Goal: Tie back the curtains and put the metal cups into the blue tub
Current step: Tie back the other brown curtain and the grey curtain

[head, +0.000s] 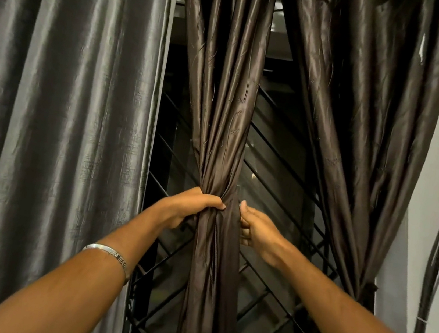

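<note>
Left hand point(192, 207), silver bangle point(110, 254) on its wrist, clamped around gathered dark brown satin curtain point(226, 127) at centre. Right hand point(255, 232) pinching same bunch's right edge. Behind: black diagonal window grille point(264, 299). Metal cups, blue tub out of view.

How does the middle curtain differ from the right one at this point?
The middle curtain is bunched only by the left hand and right hand; the right curtain is already cinched low down with no hand on it. The middle curtain hangs straight, while the right curtain sweeps towards the wall. Both are dark brown and glossy.
</note>
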